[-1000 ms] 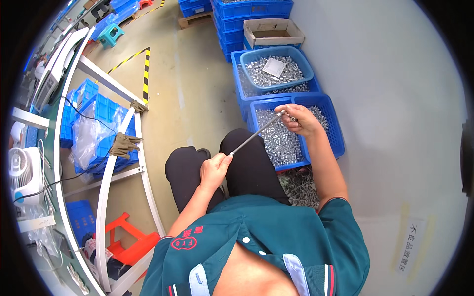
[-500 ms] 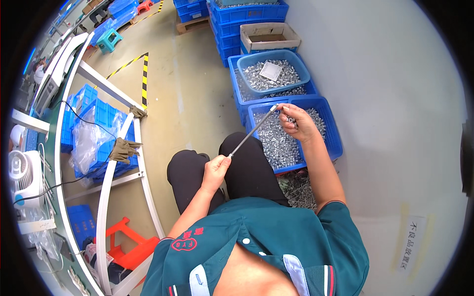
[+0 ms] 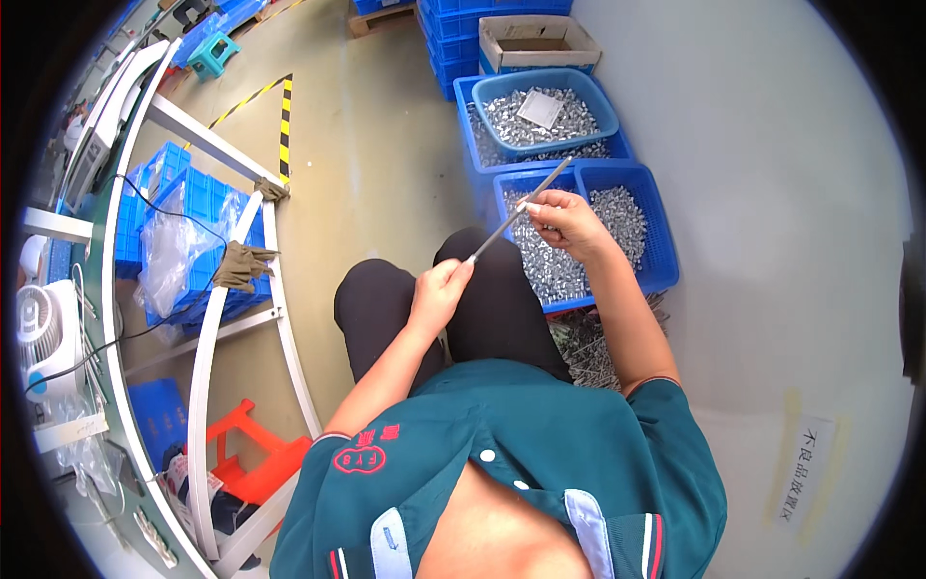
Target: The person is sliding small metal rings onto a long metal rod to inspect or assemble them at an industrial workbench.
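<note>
My left hand (image 3: 440, 293) is closed around the lower end of a thin grey metal rod (image 3: 498, 234), which slants up and to the right above my knees. At the rod's upper part my right hand (image 3: 567, 222) has its thumb and fingertips pinched on a small silver nut (image 3: 522, 206) that sits on the rod. The rod's tip sticks out beyond these fingers. Whether more nuts lie inside the right palm cannot be made out. Beneath the right hand stands a divided blue basket (image 3: 664, 262), full of loose silver nuts (image 3: 617, 217).
Behind the basket, a lighter blue tub (image 3: 610, 114) of metal pieces rests on a blue crate (image 3: 467, 108). An open carton (image 3: 540, 60) stands farther back. To the left are a white-framed workbench (image 3: 204, 386) and an orange stool (image 3: 256, 473); a pale wall (image 3: 762, 212) rises at right.
My right hand has slid from the rod's tip down along it, and the nut at the tip is now lower. The rod's end shows beyond my fingers. The view has tilted slightly.
</note>
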A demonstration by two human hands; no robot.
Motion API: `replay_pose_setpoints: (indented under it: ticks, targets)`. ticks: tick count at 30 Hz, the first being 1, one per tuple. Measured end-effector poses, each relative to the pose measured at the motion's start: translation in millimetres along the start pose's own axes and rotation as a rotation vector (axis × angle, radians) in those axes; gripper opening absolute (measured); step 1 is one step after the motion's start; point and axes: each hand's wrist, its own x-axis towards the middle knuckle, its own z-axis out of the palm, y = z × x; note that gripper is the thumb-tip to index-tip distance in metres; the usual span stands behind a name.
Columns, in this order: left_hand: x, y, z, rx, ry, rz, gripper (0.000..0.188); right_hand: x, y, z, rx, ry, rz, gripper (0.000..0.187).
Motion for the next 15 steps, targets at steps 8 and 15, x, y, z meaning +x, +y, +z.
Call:
replay_pose_setpoints:
  ticks: [8, 15]
  targets:
    - [18.2, 13.9, 19.4, -0.070, -0.017, -0.058, 0.045, -2.2, 24.6, 19.1, -0.155, -0.038, 0.085, 0.019]
    - [11.8, 6.0, 5.5, -0.115, -0.012, -0.146, 0.046, 2.4, 44.2, -18.7, 0.415, 0.011, 0.162, 0.028]
